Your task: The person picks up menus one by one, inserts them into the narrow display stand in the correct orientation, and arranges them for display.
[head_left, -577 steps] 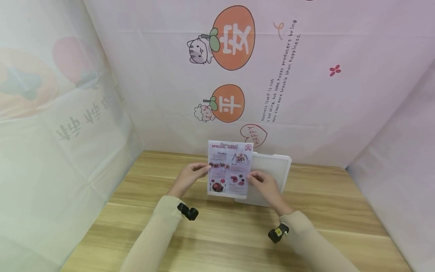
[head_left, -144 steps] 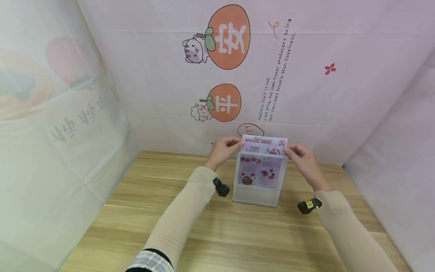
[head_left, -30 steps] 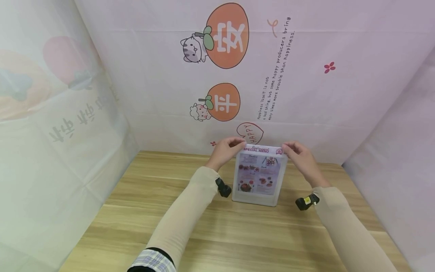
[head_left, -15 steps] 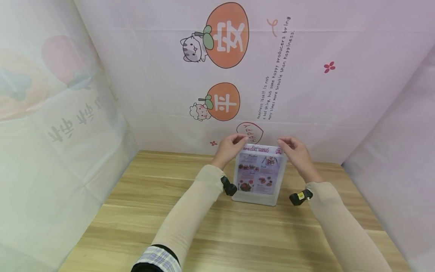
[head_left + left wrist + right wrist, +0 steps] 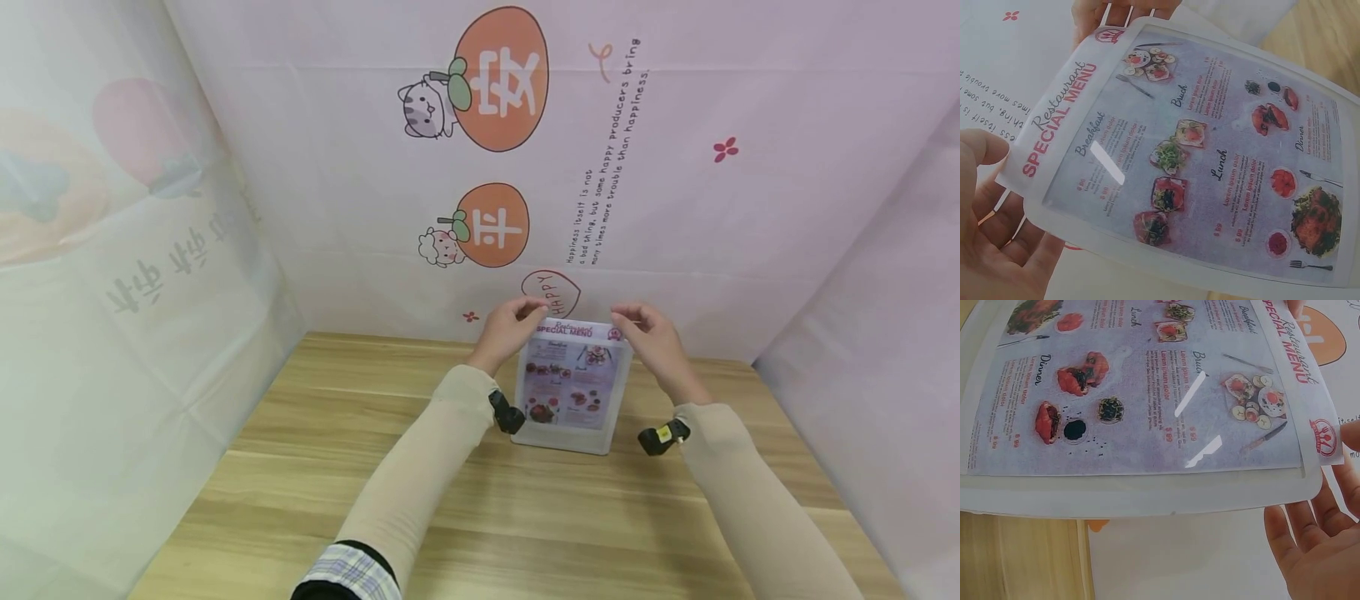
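Note:
A printed menu sheet [image 5: 570, 379] sits most of the way inside a white-framed clear holder [image 5: 558, 442], which stands up on the table leaning slightly back. Its title strip, "Restaurant SPECIAL MENU", sticks out above the holder's top edge. My left hand [image 5: 506, 333] pinches the sheet's upper left corner; in the left wrist view the thumb lies in front and the other fingers are behind. At the upper right corner, my right hand [image 5: 656, 346] pinches the strip beside the red logo, with its other fingers spread behind the holder [image 5: 1235, 497].
The wood-grain table [image 5: 480, 533] extends in front of the holder. Close behind stands a pale printed cloth wall [image 5: 675, 233], with more cloth at the left [image 5: 150, 375] and right [image 5: 862, 400]. A small black camera sits on each wrist.
The menu sheet was held beside the holder at first, then slid down into it until only the title strip stuck out. Lately both hands shifted slightly inward along the top; since half a second ago, little moved.

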A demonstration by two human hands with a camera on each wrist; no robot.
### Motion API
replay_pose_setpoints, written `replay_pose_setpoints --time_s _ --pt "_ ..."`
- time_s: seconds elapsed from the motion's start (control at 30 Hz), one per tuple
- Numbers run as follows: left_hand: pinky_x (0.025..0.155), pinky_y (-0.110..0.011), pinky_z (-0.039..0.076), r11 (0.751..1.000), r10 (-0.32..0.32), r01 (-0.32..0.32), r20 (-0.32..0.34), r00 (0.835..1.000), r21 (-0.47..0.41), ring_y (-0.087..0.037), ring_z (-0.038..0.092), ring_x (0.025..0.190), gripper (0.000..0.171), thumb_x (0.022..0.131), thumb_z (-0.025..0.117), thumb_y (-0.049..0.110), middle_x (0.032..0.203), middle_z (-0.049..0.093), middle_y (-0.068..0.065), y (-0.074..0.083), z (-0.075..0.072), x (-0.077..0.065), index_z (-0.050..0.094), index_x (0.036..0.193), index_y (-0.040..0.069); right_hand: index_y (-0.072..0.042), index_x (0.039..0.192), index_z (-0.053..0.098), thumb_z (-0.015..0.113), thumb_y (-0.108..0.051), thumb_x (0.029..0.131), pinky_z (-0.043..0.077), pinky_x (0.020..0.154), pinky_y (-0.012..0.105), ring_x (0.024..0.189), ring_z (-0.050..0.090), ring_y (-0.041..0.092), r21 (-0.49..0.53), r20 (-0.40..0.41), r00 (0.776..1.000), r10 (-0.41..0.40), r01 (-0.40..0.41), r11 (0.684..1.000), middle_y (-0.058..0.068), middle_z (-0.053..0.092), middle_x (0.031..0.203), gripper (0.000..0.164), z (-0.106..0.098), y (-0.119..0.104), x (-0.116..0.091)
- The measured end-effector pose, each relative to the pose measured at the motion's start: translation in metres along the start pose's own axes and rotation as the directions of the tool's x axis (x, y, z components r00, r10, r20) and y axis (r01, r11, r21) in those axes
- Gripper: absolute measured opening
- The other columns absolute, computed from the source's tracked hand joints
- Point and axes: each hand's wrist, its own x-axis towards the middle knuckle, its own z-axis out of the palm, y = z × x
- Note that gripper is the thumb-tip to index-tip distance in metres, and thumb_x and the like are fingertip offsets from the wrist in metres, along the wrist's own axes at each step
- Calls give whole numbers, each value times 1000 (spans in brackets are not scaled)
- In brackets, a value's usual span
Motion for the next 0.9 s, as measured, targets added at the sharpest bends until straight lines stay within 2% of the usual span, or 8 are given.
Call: replay_pose_setpoints --time_s 0.17,0.4,0.6,0.8,0.9 --pt "93 -29 49 1000 -2 2 -1 1000 3 -5 59 103 26 102 59 36 109 66 14 -1 0 -2 71 121 23 -3 138 52 54 -46 103 45 94 42 115 53 27 -9 3 1000 5 -5 1000 17 56 131 55 0 2 0" --pt "94 -29 49 1000 2 -2 15 1000 -14 -7 59 106 24 102 60 33 112 66 14 -5 0 -4 70 121 23 -2 137 53 55 -40 103 44 97 45 115 52 27 -14 25 1000 -4 5 1000 18 55 132 51 1 4 -3" --pt "92 -30 50 1000 -23 23 30 999 -12 -7 60 104 21 102 60 30 112 67 12 -10 1 -5 72 118 24 2 136 53 55 -30 104 40 101 49 113 53 28 -18 53 998 -28 28 999 21 54 131 45 3 8 -4" --pt "91 -32 50 999 -29 30 46 999 -31 -9 60 101 22 102 59 28 116 68 0 -11 2 -9 71 119 21 1 138 52 55 -34 104 37 105 55 118 50 30 -12 80 997 -20 21 1000 20 52 135 49 5 13 -4" --pt "91 -31 50 999 -38 39 49 998 -30 -8 60 102 24 102 58 29 116 68 3 -12 3 -11 71 120 20 1 138 52 55 -36 104 37 105 55 120 49 31 -7 87 996 -15 15 1000 20 52 135 51 5 13 -5"
